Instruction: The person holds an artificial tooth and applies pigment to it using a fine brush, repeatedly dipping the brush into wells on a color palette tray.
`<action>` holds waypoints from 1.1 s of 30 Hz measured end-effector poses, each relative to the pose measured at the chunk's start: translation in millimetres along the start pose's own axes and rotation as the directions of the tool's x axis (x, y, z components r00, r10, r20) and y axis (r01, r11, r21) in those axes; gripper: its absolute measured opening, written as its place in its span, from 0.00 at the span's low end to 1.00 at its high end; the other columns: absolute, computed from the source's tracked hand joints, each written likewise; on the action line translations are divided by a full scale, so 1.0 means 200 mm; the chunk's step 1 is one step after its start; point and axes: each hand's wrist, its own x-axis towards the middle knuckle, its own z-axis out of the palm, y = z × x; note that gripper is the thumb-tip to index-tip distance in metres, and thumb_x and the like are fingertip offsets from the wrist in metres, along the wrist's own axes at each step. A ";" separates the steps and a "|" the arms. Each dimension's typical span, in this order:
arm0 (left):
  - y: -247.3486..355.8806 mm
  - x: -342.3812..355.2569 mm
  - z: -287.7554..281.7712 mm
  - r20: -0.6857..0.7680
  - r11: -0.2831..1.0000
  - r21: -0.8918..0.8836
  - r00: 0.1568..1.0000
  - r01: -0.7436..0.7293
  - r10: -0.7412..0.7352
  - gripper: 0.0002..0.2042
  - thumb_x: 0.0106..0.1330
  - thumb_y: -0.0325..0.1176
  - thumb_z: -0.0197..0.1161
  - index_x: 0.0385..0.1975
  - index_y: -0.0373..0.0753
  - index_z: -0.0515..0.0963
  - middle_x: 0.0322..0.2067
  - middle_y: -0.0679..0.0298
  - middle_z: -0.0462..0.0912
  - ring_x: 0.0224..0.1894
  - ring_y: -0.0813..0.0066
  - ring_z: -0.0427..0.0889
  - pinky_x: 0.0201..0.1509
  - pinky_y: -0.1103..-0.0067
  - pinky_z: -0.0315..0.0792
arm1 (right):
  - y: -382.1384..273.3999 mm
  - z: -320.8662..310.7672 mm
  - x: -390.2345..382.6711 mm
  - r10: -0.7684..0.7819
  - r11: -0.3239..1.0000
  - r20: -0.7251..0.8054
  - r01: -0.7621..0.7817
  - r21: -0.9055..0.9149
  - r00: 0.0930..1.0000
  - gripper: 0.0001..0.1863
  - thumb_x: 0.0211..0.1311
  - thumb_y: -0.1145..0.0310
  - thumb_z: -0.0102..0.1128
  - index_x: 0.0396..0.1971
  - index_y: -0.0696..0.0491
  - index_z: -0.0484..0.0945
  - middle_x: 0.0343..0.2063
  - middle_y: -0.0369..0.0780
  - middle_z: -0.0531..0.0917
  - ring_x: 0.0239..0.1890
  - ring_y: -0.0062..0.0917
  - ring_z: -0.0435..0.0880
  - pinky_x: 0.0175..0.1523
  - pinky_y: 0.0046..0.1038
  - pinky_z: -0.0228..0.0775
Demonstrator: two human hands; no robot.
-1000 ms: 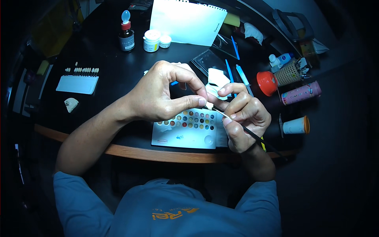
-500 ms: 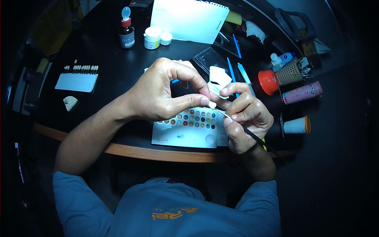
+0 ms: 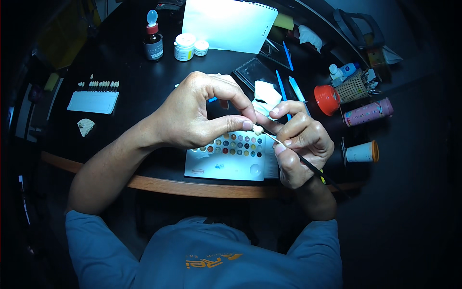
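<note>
Between the thumb and finger of my left hand [image 3: 202,111] is a small cream, tooth-shaped piece [image 3: 258,130], held above a white palette [image 3: 224,169] of many coloured paint wells. My right hand [image 3: 303,144] grips a thin black-handled brush [image 3: 313,168], its pale tip at or very near the piece; I cannot tell whether it touches. My hands meet around the piece, with some fingertips hidden. Just behind them lies crumpled white paper or tissue [image 3: 264,91].
A shade guide [image 3: 91,101] and pale fan-shaped piece [image 3: 85,126] lie left. Behind are a dropper bottle [image 3: 154,48], white jars [image 3: 184,50] and sketch pad [image 3: 224,24]. On the right stand a red bowl [image 3: 325,99], tool holder [image 3: 349,89], pink cylinder [image 3: 365,112] and cup [image 3: 361,151].
Both hands have shifted slightly right with the piece and brush since a second ago. The grips look the same.
</note>
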 end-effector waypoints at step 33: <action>-0.01 -0.01 0.03 0.103 0.808 -0.493 0.944 0.323 -0.314 0.09 0.70 0.35 0.69 0.40 0.35 0.85 0.35 0.62 0.88 0.41 0.81 0.84 0.54 0.80 0.76 | 0.01 0.00 0.00 -0.078 0.994 -0.007 0.079 0.070 0.997 0.08 0.57 0.86 0.59 0.32 0.59 0.72 0.26 0.45 0.79 0.54 0.37 0.79 0.58 0.46 0.84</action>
